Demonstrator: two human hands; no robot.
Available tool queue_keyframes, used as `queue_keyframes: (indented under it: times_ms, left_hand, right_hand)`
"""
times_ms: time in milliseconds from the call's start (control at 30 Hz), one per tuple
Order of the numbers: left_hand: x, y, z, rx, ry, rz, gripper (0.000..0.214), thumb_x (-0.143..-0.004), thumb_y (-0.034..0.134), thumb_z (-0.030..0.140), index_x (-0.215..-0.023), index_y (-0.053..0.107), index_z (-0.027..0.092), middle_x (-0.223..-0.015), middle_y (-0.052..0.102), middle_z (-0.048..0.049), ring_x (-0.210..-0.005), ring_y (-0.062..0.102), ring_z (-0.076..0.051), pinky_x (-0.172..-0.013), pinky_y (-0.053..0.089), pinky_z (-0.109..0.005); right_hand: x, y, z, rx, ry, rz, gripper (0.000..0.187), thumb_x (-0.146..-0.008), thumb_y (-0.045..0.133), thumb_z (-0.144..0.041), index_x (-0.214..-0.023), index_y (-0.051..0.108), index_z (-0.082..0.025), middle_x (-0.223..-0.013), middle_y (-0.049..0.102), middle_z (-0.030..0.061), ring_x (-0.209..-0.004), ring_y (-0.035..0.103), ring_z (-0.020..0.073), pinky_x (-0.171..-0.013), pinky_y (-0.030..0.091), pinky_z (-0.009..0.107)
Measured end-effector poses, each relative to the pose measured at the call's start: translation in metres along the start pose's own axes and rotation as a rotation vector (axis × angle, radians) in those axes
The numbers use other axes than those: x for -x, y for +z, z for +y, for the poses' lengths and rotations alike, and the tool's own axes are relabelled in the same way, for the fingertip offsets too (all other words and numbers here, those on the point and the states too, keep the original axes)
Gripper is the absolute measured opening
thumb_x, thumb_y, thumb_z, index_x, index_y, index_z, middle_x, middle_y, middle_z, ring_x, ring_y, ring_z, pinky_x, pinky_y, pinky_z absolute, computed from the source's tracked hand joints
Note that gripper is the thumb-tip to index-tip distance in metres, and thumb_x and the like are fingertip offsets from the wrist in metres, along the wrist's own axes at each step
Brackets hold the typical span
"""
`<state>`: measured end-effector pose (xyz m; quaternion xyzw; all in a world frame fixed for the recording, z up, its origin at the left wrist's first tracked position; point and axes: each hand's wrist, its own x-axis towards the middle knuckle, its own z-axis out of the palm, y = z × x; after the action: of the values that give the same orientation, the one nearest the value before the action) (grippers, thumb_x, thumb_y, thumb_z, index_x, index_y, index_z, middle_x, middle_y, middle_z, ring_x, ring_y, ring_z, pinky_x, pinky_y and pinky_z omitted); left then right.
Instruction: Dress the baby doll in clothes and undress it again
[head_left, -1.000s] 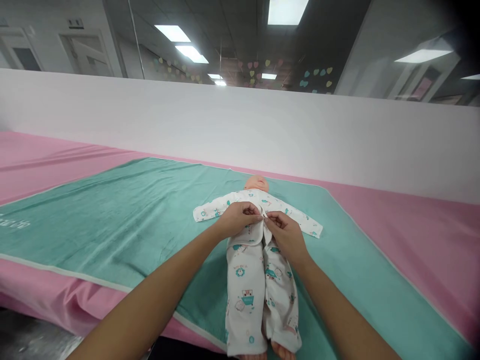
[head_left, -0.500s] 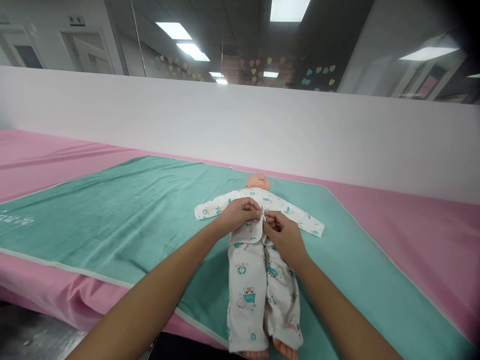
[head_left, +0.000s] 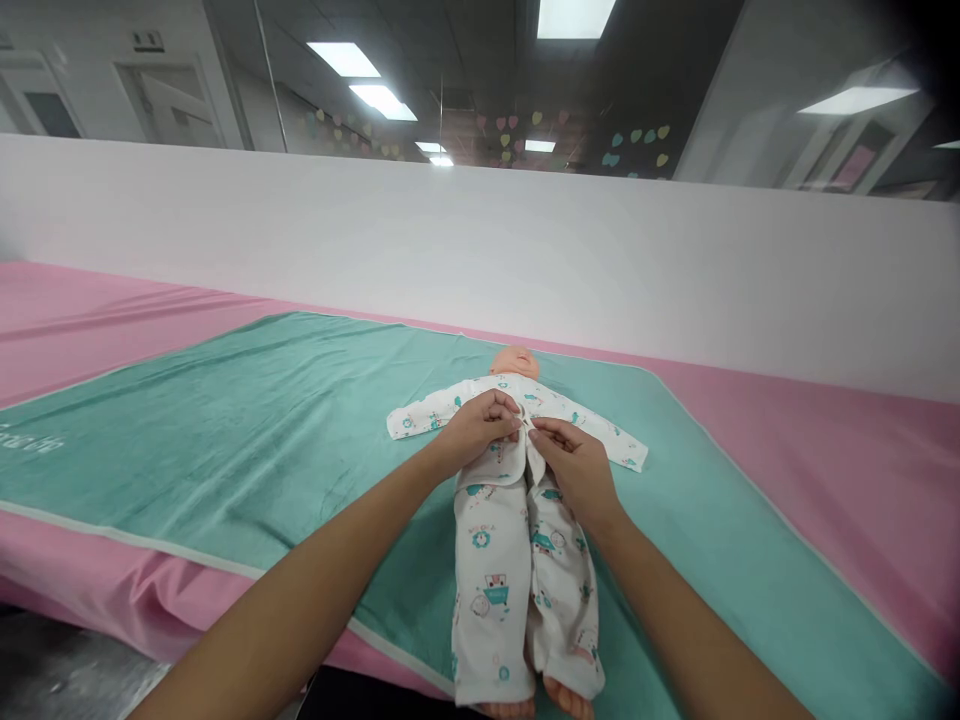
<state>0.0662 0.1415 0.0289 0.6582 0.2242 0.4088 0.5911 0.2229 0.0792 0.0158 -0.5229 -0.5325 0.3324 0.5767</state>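
A baby doll [head_left: 514,361] lies on its back, head away from me, on a green blanket. It wears a white printed jacket [head_left: 442,406] with the sleeves spread to both sides, and matching trousers [head_left: 491,590]. My left hand [head_left: 484,428] is closed in a pinch on the jacket's front edge at the chest. My right hand [head_left: 576,462] pinches the opposite front edge, fingers close to the left ones. The two edges meet between my fingertips, and the lower front hangs slightly apart. Any fastener there is too small to make out.
The green blanket [head_left: 225,430] lies over a pink sheet [head_left: 825,460] that drapes over the near edge. A white wall panel [head_left: 420,240] rises behind, with a reflective pane showing ceiling lights above it. Grey floor [head_left: 60,665] shows at the lower left.
My right fingers have shifted slightly upward and more of the jacket's lower right front shows. My left hand stays at the chest. The doll lies as before.
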Motion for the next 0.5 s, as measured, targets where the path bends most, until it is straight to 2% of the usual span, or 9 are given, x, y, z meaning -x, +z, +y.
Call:
queue_keyframes:
  times_ms: [367, 500]
  left_hand:
    - [0.0000, 0.0011, 0.0000, -0.018, 0.003, -0.007, 0.025, -0.077, 0.063, 0.035, -0.090, 0.051, 0.017, -0.067, 0.057, 0.0011, -0.064, 0.053, -0.011, -0.064, 0.041, -0.024]
    - [0.0001, 0.0017, -0.0021, -0.060, 0.029, 0.006, 0.022, -0.079, 0.061, 0.035, -0.090, 0.052, 0.018, -0.065, 0.055, 0.0025, -0.062, 0.051, -0.010, -0.061, 0.040, -0.023]
  right_hand:
    - [0.0015, 0.0005, -0.0029, 0.149, -0.024, -0.005, 0.032, -0.075, 0.060, -0.040, -0.099, 0.068, -0.020, -0.076, 0.063, 0.0008, -0.062, 0.050, 0.0109, -0.056, 0.042, 0.022]
    - [0.0038, 0.0010, -0.0030, 0.241, -0.118, -0.046, 0.031, -0.078, 0.057, -0.039, -0.101, 0.067, -0.020, -0.072, 0.060, 0.0000, -0.062, 0.049, 0.0114, -0.059, 0.042, 0.023]
